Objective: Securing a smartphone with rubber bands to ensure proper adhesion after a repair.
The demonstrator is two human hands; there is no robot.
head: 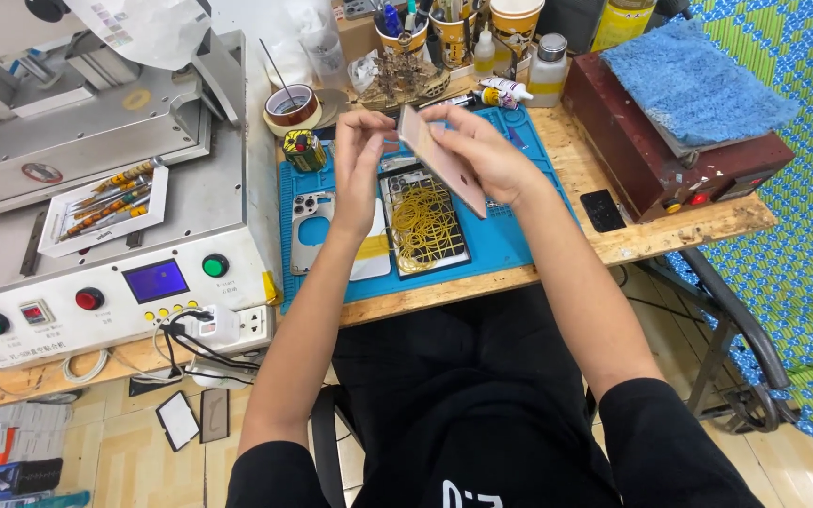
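A pink phone (444, 167) is held tilted above the blue work mat (510, 235), its back facing the camera. My right hand (482, 150) grips it along its right side. My left hand (361, 155) touches its upper left end with the fingertips. Below the hands, on the mat, lies a dark phone body (422, 226) covered with a heap of yellow rubber bands. A silver phone frame (312, 229) lies to its left, beside a white part with yellow tape (372, 252).
A grey machine (105, 226) with buttons and a small screen fills the left. A tray of screwdrivers (105, 209) sits on it. A tape roll (292, 106), cups of tools (454, 28) and bottles stand at the back. A red box (651, 150) with a blue cloth is at right.
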